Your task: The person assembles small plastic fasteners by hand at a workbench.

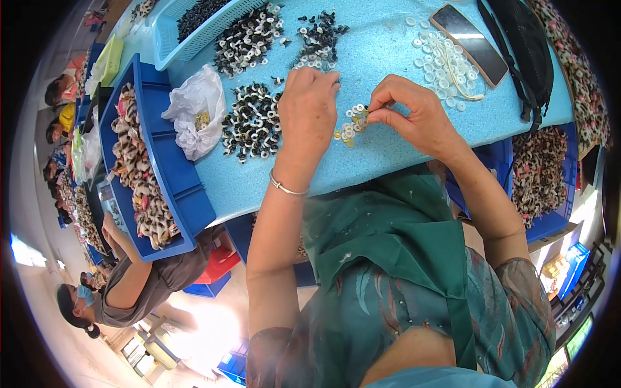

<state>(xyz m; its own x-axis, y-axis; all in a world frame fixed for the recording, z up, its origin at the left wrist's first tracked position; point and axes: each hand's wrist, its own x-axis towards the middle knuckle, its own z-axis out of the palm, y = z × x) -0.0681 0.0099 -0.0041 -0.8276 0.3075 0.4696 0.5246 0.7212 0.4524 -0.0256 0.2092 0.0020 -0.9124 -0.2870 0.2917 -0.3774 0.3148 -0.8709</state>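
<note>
My left hand (307,107), with a bracelet at its wrist, lies by a pile of small black stud-like pieces (318,39), some with white rings. Its fingers are curled and their tips are hidden. My right hand (417,116) closes thumb and forefinger in a pinch, with a tiny dark bit at the tips. Just left of those tips is a small heap of white and yellowish washers (351,129). Two more piles of black studs with white rings (251,119) lie left of my left hand. Clear plastic caps (440,68) are scattered beyond my right hand.
A blue tray of patterned plush pieces (145,168) stands at the table's left edge, beside a white plastic bag (197,107). Behind is a light-blue basket of black pieces (207,22). A phone (469,45) and black bag (522,52) lie right. Another person (139,278) sits left.
</note>
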